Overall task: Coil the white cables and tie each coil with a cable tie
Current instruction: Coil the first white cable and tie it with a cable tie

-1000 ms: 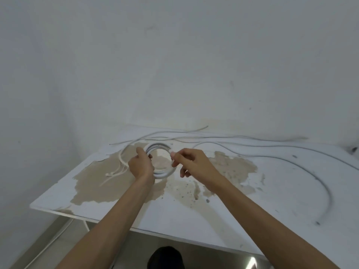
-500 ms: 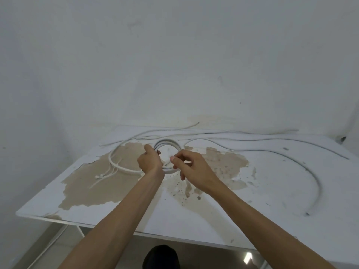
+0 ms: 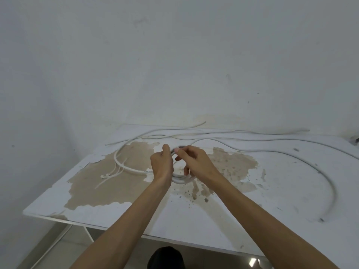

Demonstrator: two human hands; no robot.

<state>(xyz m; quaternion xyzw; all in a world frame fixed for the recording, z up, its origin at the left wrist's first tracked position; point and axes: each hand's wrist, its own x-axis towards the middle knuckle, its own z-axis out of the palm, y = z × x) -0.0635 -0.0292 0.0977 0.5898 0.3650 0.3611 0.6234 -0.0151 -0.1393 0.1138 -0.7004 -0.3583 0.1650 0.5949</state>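
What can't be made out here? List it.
Head view only:
- Top of the coil: hidden behind the left hand and right hand.
- Any tie on it: fingers cover it.
- Cable ties: too small to count.
- Long cable: cut off by the right edge.

A white table (image 3: 223,216) with big brown patches where the paint has come off stands against a plain white wall (image 3: 174,55), with another white wall (image 3: 29,113) on the left and a pale shiny floor (image 3: 64,247) underneath.
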